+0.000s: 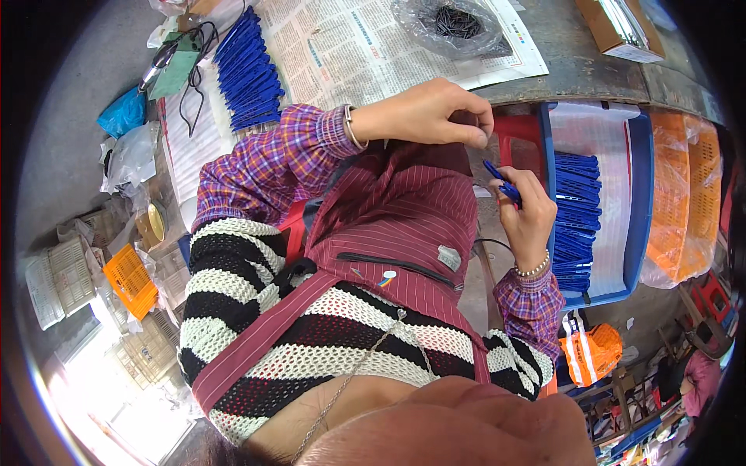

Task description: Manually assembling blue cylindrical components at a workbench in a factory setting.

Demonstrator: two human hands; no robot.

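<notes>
My right hand grips a small blue plastic piece between thumb and fingers, beside the blue tray. The piece's kind is hard to tell; parts of it stick out from the fingers. My left hand is held over my lap near the table edge, its fingers curled toward the thumb. Whatever lies between those fingertips, if anything, is too small to make out. Slim blue plastic pieces lie in a stacked row inside the blue tray. A similar row of blue pieces rests on the table at the left.
Newspaper covers part of the table, with a clear bag of small black pins or screws on it. A cardboard box sits at the far right. Orange crates stand beside the tray. A cabled tool lies at the left.
</notes>
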